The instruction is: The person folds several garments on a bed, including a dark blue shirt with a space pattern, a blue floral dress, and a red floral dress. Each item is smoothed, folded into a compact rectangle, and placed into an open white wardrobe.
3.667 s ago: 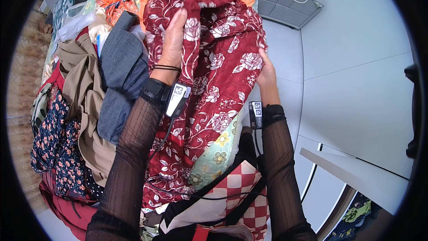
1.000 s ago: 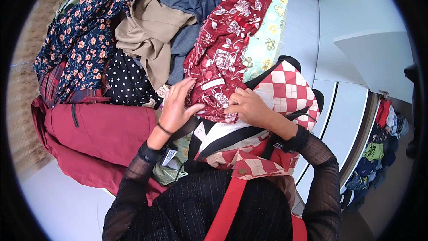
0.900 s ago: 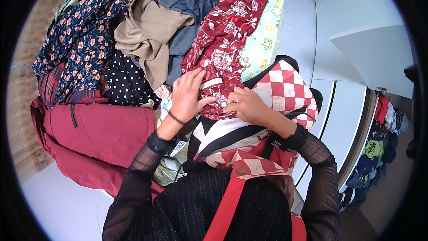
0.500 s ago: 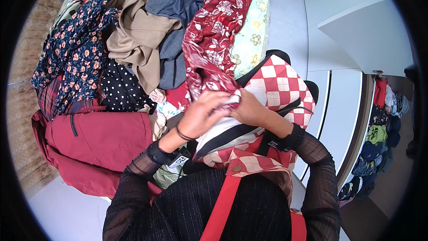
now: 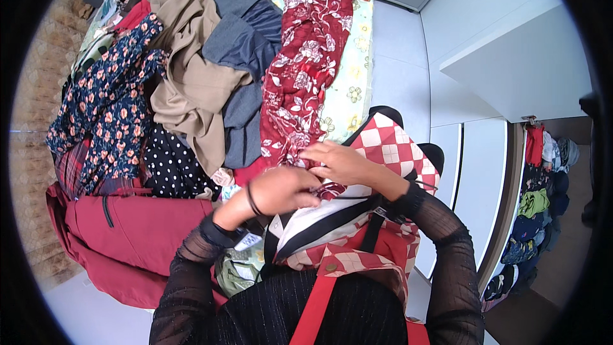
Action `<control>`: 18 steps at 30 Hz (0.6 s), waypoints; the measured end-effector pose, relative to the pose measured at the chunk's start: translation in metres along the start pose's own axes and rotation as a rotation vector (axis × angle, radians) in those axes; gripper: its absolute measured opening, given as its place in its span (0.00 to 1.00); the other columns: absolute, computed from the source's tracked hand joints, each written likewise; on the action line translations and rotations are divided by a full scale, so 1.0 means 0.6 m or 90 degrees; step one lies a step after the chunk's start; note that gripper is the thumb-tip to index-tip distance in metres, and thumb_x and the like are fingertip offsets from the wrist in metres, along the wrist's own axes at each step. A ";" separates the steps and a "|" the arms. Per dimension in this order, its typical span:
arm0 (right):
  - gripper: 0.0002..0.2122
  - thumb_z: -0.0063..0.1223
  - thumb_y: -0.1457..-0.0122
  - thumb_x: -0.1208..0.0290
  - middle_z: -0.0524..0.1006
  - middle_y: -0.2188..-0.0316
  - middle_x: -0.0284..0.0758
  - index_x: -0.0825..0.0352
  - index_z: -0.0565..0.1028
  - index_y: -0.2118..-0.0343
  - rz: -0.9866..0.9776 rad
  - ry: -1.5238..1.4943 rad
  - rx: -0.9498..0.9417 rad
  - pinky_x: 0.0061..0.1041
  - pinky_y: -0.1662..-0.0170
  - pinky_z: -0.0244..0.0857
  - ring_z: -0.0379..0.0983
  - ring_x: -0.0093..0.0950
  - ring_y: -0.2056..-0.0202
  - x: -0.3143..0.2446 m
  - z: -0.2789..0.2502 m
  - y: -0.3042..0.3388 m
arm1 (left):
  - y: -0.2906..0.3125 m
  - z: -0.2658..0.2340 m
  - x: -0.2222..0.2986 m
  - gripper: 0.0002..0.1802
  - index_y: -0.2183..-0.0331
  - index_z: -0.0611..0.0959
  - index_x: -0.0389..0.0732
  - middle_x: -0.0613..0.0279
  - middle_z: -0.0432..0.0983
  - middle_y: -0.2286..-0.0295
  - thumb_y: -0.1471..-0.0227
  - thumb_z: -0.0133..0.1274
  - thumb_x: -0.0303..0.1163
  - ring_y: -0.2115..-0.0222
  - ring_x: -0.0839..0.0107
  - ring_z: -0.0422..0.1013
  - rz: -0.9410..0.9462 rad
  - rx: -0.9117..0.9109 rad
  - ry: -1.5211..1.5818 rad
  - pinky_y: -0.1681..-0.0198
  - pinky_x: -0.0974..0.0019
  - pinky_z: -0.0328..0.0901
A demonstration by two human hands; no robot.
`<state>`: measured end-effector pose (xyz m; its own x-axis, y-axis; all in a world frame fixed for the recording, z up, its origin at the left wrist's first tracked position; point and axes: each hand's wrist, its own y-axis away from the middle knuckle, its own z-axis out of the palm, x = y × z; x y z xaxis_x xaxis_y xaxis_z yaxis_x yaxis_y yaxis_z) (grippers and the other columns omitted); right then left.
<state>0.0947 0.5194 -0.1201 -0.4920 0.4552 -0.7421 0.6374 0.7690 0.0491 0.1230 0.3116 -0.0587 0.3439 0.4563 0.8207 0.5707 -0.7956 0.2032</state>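
A long dark-red garment with white flowers (image 5: pixel 306 70) stretches away from me over the bed, its near end gathered at my lap. My left hand (image 5: pixel 278 190) is closed on that near end, knuckles up, fingertips partly hidden. Just to its right, my right hand (image 5: pixel 345 165) pinches the same cloth with bent fingers. Beneath both hands lies my red-and-cream checked apron (image 5: pixel 389 144), with a white and black fold of fabric (image 5: pixel 325 217) over my lap.
Left of the garment are heaped a grey garment (image 5: pixel 242 51), a beige one (image 5: pixel 198 89), a navy floral one (image 5: pixel 108 102), a black polka-dot one (image 5: pixel 175 160) and a maroon jacket (image 5: pixel 140 227). A yellow-flowered sheet (image 5: pixel 354 89) covers the bed. At right, an open cabinet holds folded clothes (image 5: pixel 530 204).
The floral garment's near part, bunched and blurred before, now lies straighter along the bed. My hands have come slightly lower and toward me, still at its near end. The view has shifted a little.
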 end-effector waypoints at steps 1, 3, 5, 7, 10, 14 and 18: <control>0.16 0.49 0.43 0.61 0.75 0.62 0.39 0.64 0.74 0.55 0.098 0.035 -0.121 0.35 0.55 0.65 0.70 0.38 0.59 0.014 0.008 -0.008 | -0.001 -0.032 -0.011 0.17 0.63 0.81 0.42 0.51 0.77 0.68 0.53 0.58 0.41 0.66 0.54 0.74 -0.012 0.106 0.038 0.64 0.57 0.68; 0.16 0.49 0.44 0.58 0.76 0.64 0.39 0.63 0.76 0.57 0.066 0.116 -0.176 0.35 0.55 0.66 0.71 0.37 0.58 0.036 0.014 -0.019 | -0.018 -0.093 -0.050 0.11 0.63 0.81 0.40 0.51 0.77 0.67 0.52 0.55 0.32 0.66 0.53 0.73 0.001 0.347 -0.093 0.63 0.58 0.68; 0.16 0.51 0.46 0.59 0.76 0.64 0.39 0.63 0.76 0.58 0.047 0.092 -0.119 0.35 0.55 0.66 0.71 0.37 0.58 0.046 0.005 -0.018 | -0.033 -0.132 -0.094 0.11 0.64 0.80 0.39 0.52 0.76 0.66 0.54 0.52 0.24 0.65 0.53 0.72 -0.043 0.454 -0.230 0.62 0.57 0.67; 0.16 0.53 0.48 0.62 0.76 0.65 0.39 0.64 0.76 0.58 0.021 0.073 -0.027 0.35 0.56 0.66 0.71 0.37 0.58 0.047 -0.011 -0.012 | -0.025 -0.133 -0.128 0.17 0.62 0.80 0.43 0.58 0.76 0.64 0.58 0.52 0.24 0.62 0.58 0.71 -0.034 0.330 -0.341 0.61 0.58 0.66; 0.15 0.54 0.49 0.64 0.76 0.65 0.39 0.65 0.76 0.59 0.036 0.010 -0.044 0.34 0.54 0.65 0.70 0.37 0.60 0.041 -0.028 -0.005 | 0.003 -0.077 -0.157 0.24 0.55 0.77 0.47 0.64 0.69 0.52 0.60 0.55 0.29 0.50 0.65 0.65 0.020 0.121 -0.378 0.51 0.58 0.60; 0.15 0.53 0.46 0.63 0.77 0.65 0.42 0.66 0.76 0.58 0.029 -0.088 -0.128 0.35 0.55 0.65 0.72 0.40 0.61 0.076 -0.060 -0.029 | 0.015 -0.050 -0.174 0.29 0.52 0.75 0.48 0.62 0.64 0.47 0.61 0.58 0.32 0.46 0.61 0.61 0.015 0.013 -0.470 0.48 0.55 0.58; 0.15 0.51 0.40 0.63 0.77 0.66 0.33 0.66 0.74 0.55 0.202 -0.193 -0.023 0.25 0.59 0.65 0.71 0.24 0.65 0.159 -0.138 -0.079 | -0.035 -0.129 -0.160 0.23 0.55 0.77 0.45 0.56 0.75 0.60 0.56 0.58 0.34 0.59 0.56 0.72 -0.071 -0.054 -0.211 0.58 0.57 0.67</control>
<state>-0.0317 0.5636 -0.1377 -0.0752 0.5240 -0.8484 0.7049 0.6297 0.3264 0.0203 0.2539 -0.1006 0.5134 0.6358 0.5764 0.5592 -0.7573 0.3372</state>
